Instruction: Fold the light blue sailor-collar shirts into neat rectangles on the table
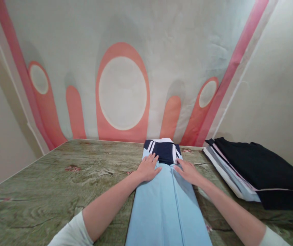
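Nearest, the light blue body of a folded garment (163, 212) runs as a long strip from the bottom edge of view up between the person's forearms, which emerge from pale sleeves (71, 232). Farther up, the left hand (148, 168) lies palm down on the strip's left edge, fingers extended and slightly spread, pressing rather than clasping. The right hand (187, 170) rests at the opposite edge, fingers loosely stretched, its fingertips on the cloth. Just beyond the fingertips sits the garment's navy, white-striped section. To the right, well apart, a stack of folded clothes (259, 164), black on top, lies on the wood-patterned table (97, 184). Behind stands a backdrop (200, 41) with coral shapes.
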Demonstrator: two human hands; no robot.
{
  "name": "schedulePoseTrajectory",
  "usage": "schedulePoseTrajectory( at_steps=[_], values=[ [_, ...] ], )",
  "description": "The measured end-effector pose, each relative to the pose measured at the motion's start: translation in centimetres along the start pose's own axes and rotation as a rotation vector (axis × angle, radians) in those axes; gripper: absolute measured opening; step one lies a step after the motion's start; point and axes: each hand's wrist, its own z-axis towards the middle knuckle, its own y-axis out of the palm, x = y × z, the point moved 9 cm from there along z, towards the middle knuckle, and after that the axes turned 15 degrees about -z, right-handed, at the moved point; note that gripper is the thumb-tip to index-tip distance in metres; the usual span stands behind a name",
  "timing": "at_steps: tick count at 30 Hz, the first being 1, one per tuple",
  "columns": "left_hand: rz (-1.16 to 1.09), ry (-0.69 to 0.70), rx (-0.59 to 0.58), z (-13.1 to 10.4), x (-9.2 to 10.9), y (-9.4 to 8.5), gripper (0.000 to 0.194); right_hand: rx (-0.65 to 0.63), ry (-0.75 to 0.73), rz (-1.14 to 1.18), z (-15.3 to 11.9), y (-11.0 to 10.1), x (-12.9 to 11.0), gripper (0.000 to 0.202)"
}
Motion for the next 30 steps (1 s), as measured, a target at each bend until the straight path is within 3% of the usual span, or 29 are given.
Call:
schedulePoseTrajectory(
  at_steps=[6,11,14,17,21,26,28,30],
  values=[
    [-0.018,0.008,0.041,-0.4,0.0,-0.2,0.062,0.057,0.358,0.422,4.4,0.1,3.2,0.058],
    [-0.108,0.029,0.083,-0.6,0.1,-0.7,0.064,0.088,0.483,0.568,5.7,0.9,3.6,0.068],
    [-0.223,0.049,0.131,-0.6,0.0,-1.1,0.069,0.131,0.488,0.679,6.2,0.1,2.9,0.062],
    [-0.376,0.075,0.200,-0.4,-0.1,-1.9,0.078,0.209,0.433,0.744,7.1,-1.8,1.2,0.053],
    [-0.599,0.051,0.316,-0.1,-0.9,-2.9,0.086,0.307,0.292,0.743,8.2,-4.7,-3.3,0.050],
    [-0.760,0.101,0.369,0.1,-1.1,-3.4,0.072,0.430,-0.101,0.458,8.4,-7.6,-11.2,0.041],
    [-0.818,0.114,0.377,0.0,-1.1,-3.6,0.066,0.437,-0.174,0.393,8.3,-7.6,-12.5,0.038],
    [-0.865,0.120,0.371,-0.1,-1.0,-3.7,0.063,0.425,-0.181,0.388,8.3,-7.4,-12.2,0.037]
  ],
)
